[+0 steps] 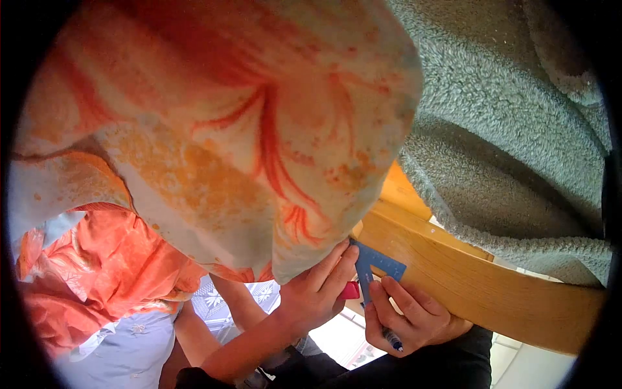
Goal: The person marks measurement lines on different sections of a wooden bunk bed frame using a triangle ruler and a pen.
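A blue set square [363, 269] with a cut-out middle lies against the edge of a curved wooden board [479, 288]. My left hand [317, 288] has its fingertips closed on the upper corner of the set square. Just below those fingers a small red object [350, 290] shows; I cannot tell whether the hand holds it. My right hand [411, 318] is closed around a pen [392, 339], whose end sticks out below the fingers. Its thumb and index finger also touch the lower part of the set square.
Orange-and-white patterned fabric [259, 129] hangs close in front, covering much of the view. A grey-green fleecy cloth [505, 142] drapes over the board at right. Bare limbs [194, 334] and red cloth [116, 272] are at lower left, beside pale blue patterned fabric [136, 347].
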A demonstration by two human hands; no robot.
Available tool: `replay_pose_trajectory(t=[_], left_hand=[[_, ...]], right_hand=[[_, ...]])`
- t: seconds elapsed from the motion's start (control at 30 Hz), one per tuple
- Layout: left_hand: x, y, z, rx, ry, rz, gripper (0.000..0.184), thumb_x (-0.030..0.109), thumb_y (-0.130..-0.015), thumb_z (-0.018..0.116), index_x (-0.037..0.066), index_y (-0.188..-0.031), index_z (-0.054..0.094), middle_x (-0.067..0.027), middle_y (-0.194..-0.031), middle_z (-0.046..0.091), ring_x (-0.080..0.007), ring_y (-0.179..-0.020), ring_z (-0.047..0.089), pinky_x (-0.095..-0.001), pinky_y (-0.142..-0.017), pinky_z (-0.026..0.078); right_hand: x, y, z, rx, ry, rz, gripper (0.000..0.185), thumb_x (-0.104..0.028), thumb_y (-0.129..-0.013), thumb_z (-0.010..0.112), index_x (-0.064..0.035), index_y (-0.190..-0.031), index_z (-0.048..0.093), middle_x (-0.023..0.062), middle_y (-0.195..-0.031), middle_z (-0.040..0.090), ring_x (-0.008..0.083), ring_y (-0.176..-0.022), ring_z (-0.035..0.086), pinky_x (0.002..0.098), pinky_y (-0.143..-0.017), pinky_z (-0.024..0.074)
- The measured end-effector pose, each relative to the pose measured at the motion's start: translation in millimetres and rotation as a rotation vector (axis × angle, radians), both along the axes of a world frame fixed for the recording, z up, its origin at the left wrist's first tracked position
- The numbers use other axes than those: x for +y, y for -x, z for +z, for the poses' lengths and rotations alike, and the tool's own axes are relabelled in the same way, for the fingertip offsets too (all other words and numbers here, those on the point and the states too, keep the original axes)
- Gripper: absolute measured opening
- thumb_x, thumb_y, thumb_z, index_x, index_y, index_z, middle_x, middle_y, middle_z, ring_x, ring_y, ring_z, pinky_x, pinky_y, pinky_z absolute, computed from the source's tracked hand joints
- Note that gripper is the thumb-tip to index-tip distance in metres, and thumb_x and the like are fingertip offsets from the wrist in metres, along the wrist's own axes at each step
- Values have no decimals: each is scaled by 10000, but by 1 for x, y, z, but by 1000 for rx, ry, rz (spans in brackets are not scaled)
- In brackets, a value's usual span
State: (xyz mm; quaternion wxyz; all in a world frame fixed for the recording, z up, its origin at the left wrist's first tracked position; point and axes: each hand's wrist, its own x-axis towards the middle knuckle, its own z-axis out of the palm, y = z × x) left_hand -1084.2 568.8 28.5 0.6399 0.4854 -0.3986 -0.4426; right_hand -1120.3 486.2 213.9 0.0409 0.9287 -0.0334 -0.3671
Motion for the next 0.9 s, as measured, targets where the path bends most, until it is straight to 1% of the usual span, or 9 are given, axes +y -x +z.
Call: replay_pose_trajectory(t=[0.23, 0.47, 0.53, 0.67, 0.9], left_hand=[[3, 3, -1, 3, 6, -6, 492, -18, -585, 636, -4, -1076, 638, -175, -1149, 609, -247, -814, 648, -333, -678, 508], [2, 0, 4, 1, -19, -13, 492, -15, -582, 649, -1, -1074, 641, -169, -1156, 607, -242, -812, 647, -332, -680, 505], [2, 0, 3, 13, -31, -26, 495, -10, -583, 656, 1, -1077, 641, -165, -1157, 608, -242, -814, 646, -331, -681, 504], [1, 1, 3, 11, -16, 0, 493, -4, -588, 659, 1, -1081, 641, -165, -1154, 608, -244, -813, 642, -328, -681, 503], [2, 1, 1, 21, -3, -4, 545, 31, -548, 659, 3, -1092, 640, -172, -1154, 609, -252, -811, 638, -339, -688, 506]], right_hand=[[-1, 1, 0, 6, -14, 29, 84, -180, -829, 587, -110, -870, 567, 100, -949, 688, 252, -899, 655, 274, -706, 504], [-1, 1, -1, -24, -4, 50, 83, -175, -822, 590, -107, -862, 564, 99, -935, 690, 240, -887, 655, 283, -690, 501], [-1, -1, -1, 0, -10, 18, 76, -171, -820, 587, -110, -859, 563, 96, -937, 690, 235, -884, 655, 279, -686, 489], [-3, -1, -2, -11, -16, 33, 72, -171, -820, 587, -114, -856, 562, 95, -937, 690, 235, -882, 655, 269, -681, 478], [-3, 0, -2, -18, -18, 55, 73, -179, -827, 583, -116, -853, 556, 86, -936, 691, 238, -887, 655, 258, -668, 488]])
